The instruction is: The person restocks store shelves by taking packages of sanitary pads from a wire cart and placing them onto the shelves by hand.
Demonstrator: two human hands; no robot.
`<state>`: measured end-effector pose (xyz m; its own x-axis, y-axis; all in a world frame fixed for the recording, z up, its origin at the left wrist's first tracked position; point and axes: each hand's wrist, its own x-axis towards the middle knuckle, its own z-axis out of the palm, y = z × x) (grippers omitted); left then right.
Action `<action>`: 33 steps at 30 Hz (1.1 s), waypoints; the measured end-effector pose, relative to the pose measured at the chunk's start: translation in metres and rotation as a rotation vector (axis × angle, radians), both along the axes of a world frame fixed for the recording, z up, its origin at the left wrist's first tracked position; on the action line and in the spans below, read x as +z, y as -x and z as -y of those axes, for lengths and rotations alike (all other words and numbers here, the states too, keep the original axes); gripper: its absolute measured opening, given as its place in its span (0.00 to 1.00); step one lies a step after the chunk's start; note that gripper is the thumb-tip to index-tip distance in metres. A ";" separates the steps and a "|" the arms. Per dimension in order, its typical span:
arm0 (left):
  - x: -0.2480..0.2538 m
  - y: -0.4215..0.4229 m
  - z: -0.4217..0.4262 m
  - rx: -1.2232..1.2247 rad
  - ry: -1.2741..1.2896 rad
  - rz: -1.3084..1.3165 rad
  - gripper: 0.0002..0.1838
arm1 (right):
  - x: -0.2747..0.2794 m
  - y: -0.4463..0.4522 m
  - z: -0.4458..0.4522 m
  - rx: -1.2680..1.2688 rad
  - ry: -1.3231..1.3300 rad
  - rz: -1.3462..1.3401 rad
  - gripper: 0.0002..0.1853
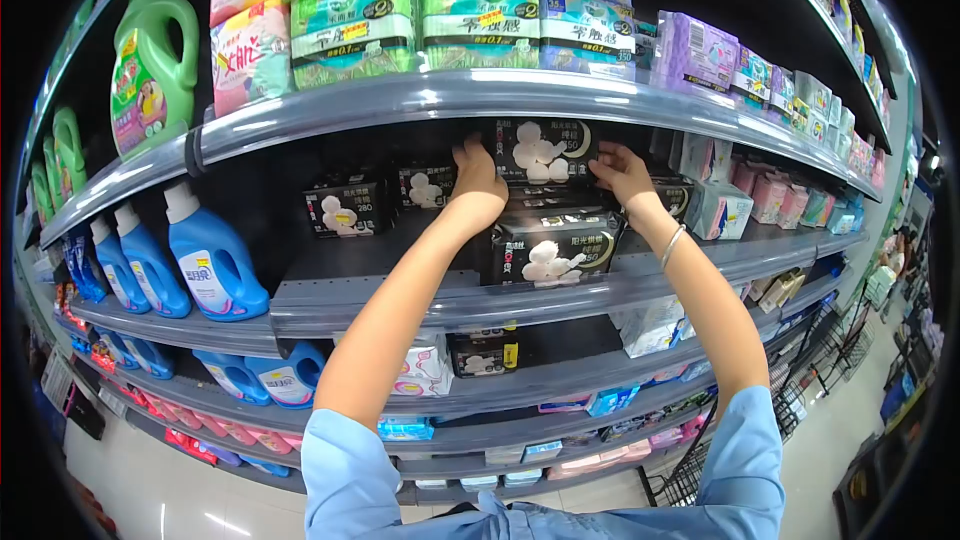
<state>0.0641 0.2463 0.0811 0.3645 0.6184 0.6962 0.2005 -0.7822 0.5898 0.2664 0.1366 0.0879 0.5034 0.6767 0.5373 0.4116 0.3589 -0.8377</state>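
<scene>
Both hands reach onto the middle shelf, one at each side of a black package (545, 152) with white cotton balls on it. My left hand (478, 182) presses its left side, and my right hand (625, 177) has its fingers closed on the right edge. The package sits on top of more black packages; a similar one (550, 250) stands below at the shelf front. Left of my left hand are a black package marked 240 (424, 188) and one marked 280 (345, 210).
The upper shelf edge (500, 98) runs just above the hands, with green packages (480, 22) on it. Blue detergent bottles (213, 255) stand at the left. A grey-white package (720, 210) stands right of my right hand. Black wire racks (820, 350) are at the lower right.
</scene>
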 end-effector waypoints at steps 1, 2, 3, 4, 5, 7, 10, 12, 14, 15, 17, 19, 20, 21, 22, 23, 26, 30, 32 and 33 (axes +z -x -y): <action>0.003 0.001 0.000 -0.004 -0.023 0.003 0.37 | 0.001 0.000 0.001 0.011 0.019 0.014 0.25; 0.002 -0.001 -0.007 0.009 -0.063 0.017 0.37 | 0.002 0.001 0.002 0.021 0.035 0.026 0.26; 0.002 -0.001 -0.011 0.022 -0.104 0.029 0.37 | 0.003 0.003 0.004 0.032 0.050 0.036 0.27; 0.001 0.001 -0.014 0.039 -0.104 0.002 0.36 | 0.004 0.007 0.007 0.037 0.066 0.057 0.27; 0.000 0.002 -0.014 0.019 -0.045 -0.004 0.37 | 0.003 0.006 0.007 0.049 0.070 0.076 0.27; 0.004 0.010 -0.007 -0.020 0.070 -0.023 0.37 | 0.000 0.004 0.006 0.076 0.071 0.108 0.26; 0.006 0.028 0.011 -0.098 0.081 0.015 0.40 | -0.002 0.016 0.016 -0.056 0.108 0.185 0.25; 0.000 0.042 0.021 -0.192 0.080 0.073 0.40 | -0.010 0.015 0.023 -0.072 0.061 0.130 0.24; -0.011 0.062 0.043 -0.331 0.155 0.170 0.40 | -0.018 0.015 0.039 -0.073 0.006 0.126 0.23; -0.015 0.077 0.063 -0.400 0.237 0.231 0.40 | -0.021 0.016 0.056 -0.067 -0.026 0.148 0.22; -0.030 0.106 0.102 -0.546 0.189 0.322 0.39 | -0.033 0.025 0.094 -0.045 -0.111 0.126 0.20; -0.053 0.135 0.128 -0.558 -0.002 0.277 0.39 | -0.056 0.034 0.137 -0.274 -0.267 0.306 0.16; -0.065 0.154 0.144 -0.469 -0.150 0.168 0.41 | -0.074 0.035 0.156 -0.429 -0.321 0.363 0.15; -0.069 0.166 0.152 -0.380 -0.302 0.064 0.43 | -0.092 0.032 0.175 -0.613 -0.305 0.450 0.13; -0.070 0.166 0.148 -0.347 -0.429 0.034 0.42 | -0.109 0.028 0.190 -0.684 -0.259 0.447 0.13; -0.068 0.164 0.146 -0.312 -0.549 0.014 0.41 | -0.107 0.038 0.195 -0.752 -0.207 0.451 0.12; -0.051 0.126 0.117 -0.234 -0.399 0.052 0.39 | -0.068 0.054 0.172 -0.453 -0.125 0.376 0.18; -0.032 0.088 0.050 -0.286 -0.128 -0.108 0.34 | -0.035 0.049 0.113 -0.046 0.025 0.495 0.34; -0.026 0.086 0.027 -0.439 -0.103 -0.132 0.34 | -0.021 0.041 0.101 0.083 0.073 0.497 0.36; -0.021 0.085 0.022 -0.462 -0.106 -0.158 0.34 | -0.012 0.039 0.098 0.159 0.116 0.476 0.36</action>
